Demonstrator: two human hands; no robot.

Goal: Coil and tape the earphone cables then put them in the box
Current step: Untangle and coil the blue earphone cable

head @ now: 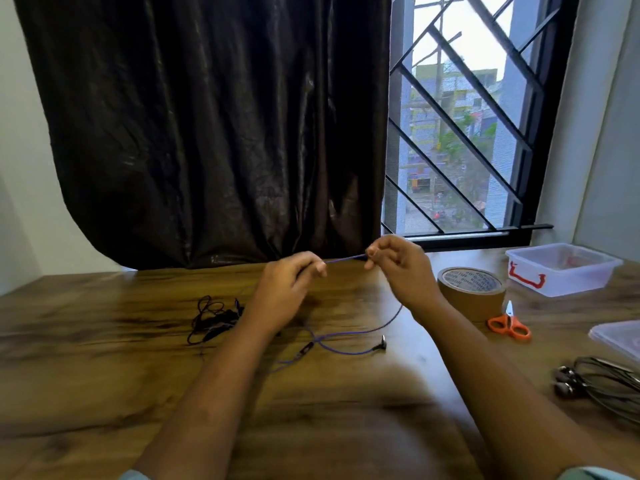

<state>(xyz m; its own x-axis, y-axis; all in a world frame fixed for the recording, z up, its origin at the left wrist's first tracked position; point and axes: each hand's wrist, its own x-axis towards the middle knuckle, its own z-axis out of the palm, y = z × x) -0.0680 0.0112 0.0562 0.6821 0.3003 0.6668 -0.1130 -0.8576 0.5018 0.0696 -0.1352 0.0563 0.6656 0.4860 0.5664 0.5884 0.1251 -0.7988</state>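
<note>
Left hand & right hand each pinch thin purple earphone cable; taut span horiz. btwn grips, slack trails lower-centre.

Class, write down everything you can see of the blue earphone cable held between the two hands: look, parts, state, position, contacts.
The blue earphone cable is thin, blue-purple, not coiled or taped. A short stretch runs taut between the left hand and the right hand, both pinching it above the wooden table. The rest hangs down and lies in loose curves on the table, crossing itself near a small dark inline piece. A dark angled plug ends it, resting on the wood. Earbuds cannot be made out.
</note>
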